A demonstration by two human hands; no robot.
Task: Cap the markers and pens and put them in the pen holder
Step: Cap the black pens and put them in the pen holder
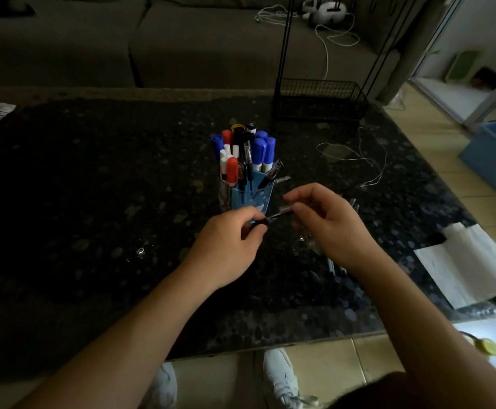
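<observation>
Left hand (pixel 229 246): fingers curled, pinching a dark pen (pixel 271 217) by its barrel. Right hand (pixel 326 219) pinches what looks like its cap (pixel 285 209) at the tip, between the 2 sets of fingertips. Risk: a skewed push misses and the cap drops to the table (pixel 93 202). Just beyond the fingers: pen holder (pixel 240 199), upright, crowded with capped blue, red and black markers (pixel 260 149); insertion may jam.

Both hands meet just in front of a blue pen holder (pixel 249 196) crowded with blue- and red-capped markers (pixel 263 149) on the dark speckled counter (pixel 93 202). The left hand (pixel 229 246) pinches a dark pen (pixel 270 217) by its barrel; the right hand (pixel 329 222) pinches a clear cap (pixel 285 209) at the pen's tip. More loose pens (pixel 335 267) lie beneath the right wrist. A black wire basket (pixel 320 98) stands behind, and a white cable (pixel 367 160) lies to its right.
</observation>
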